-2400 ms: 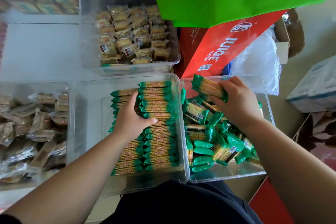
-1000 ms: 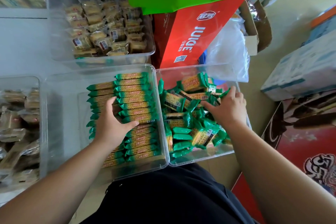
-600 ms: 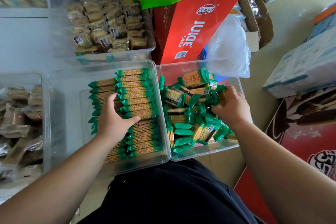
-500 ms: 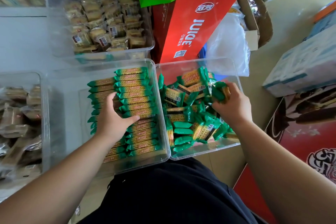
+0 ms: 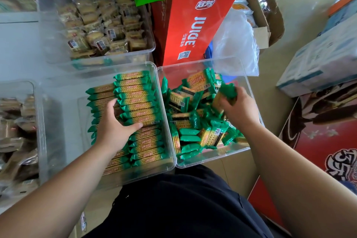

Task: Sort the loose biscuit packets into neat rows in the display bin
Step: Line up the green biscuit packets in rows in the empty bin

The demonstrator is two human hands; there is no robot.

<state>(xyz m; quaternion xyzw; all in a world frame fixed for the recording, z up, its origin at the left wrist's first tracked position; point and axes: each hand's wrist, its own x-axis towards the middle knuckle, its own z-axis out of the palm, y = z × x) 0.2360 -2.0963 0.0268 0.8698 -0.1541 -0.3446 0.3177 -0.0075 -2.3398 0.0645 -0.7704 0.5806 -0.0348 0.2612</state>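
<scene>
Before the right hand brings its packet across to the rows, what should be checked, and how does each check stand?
1. Right hand grips green packet: ok.
2. Number of packets gripped: cannot tell, blurred.
3. Left hand rests on the rows: ok.
4. Display bin has bare floor left of the rows: ok.
5. Rows lie aligned: ok.

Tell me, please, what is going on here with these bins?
A person is sorting green biscuit packets. The right hand grips a packet just above the loose heap in the right bin. The left hand rests flat on the rows in the display bin. Two rows stand along that bin's right side; its left part holds none.
</scene>
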